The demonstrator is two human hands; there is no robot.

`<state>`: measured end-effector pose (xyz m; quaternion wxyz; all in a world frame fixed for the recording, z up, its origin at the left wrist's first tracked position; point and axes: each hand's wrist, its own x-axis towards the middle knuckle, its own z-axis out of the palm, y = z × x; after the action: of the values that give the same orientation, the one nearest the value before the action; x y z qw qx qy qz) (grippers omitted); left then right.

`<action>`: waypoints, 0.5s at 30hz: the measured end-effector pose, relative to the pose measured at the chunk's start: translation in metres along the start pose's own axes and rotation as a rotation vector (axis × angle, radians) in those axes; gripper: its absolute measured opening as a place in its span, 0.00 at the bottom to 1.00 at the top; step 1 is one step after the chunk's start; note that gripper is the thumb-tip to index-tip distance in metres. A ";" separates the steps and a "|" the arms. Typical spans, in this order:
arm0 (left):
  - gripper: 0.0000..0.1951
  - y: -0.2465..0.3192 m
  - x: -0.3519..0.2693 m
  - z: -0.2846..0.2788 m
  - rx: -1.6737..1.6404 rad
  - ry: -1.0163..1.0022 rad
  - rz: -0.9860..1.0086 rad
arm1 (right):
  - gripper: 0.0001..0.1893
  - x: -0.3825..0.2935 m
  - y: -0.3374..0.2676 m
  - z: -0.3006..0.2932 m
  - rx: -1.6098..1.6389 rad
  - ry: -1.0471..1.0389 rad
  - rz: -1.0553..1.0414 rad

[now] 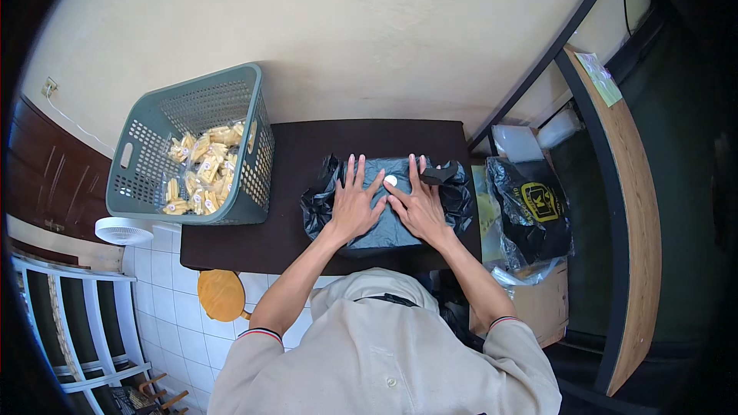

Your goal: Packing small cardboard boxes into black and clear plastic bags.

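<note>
A black plastic bag [398, 227] covers a flat-topped, box-like bundle on the dark brown table [230, 249] before me. Its loose ends bunch up at the left and right sides. My left hand [356, 204] lies flat on the left half of the top, fingers spread and pointing away from me. On the right half my right hand [420, 207] rests the same way, the two thumbs nearly meeting. Just above the thumbs shows a round white sticker [390, 180]. A dark strap-like piece [439, 174] lies by my right fingers. What the bag covers is hidden.
A grey-green perforated plastic basket [264, 173] with several clear packets of pale sticks [210, 164] stands at the table's left. To the right are plastic packaging [527, 207], a cardboard box [539, 305] and a wood-topped shelf [637, 213]. A round wooden stool [221, 295] stands below.
</note>
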<state>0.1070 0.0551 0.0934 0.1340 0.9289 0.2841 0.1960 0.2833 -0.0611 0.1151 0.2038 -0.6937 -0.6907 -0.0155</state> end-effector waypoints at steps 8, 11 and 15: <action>0.31 0.003 0.000 -0.002 -0.010 -0.011 -0.011 | 0.21 -0.004 0.001 0.008 -0.006 0.043 0.131; 0.31 0.002 -0.003 0.000 -0.041 -0.004 -0.007 | 0.22 -0.005 -0.002 0.009 -0.005 0.047 0.149; 0.30 0.010 -0.003 -0.011 0.025 0.020 0.031 | 0.23 -0.006 0.000 0.008 0.021 0.033 0.144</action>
<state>0.1050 0.0472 0.1056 0.1166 0.9329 0.2732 0.2037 0.2809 -0.0641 0.1057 0.2231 -0.7389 -0.6357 -0.0051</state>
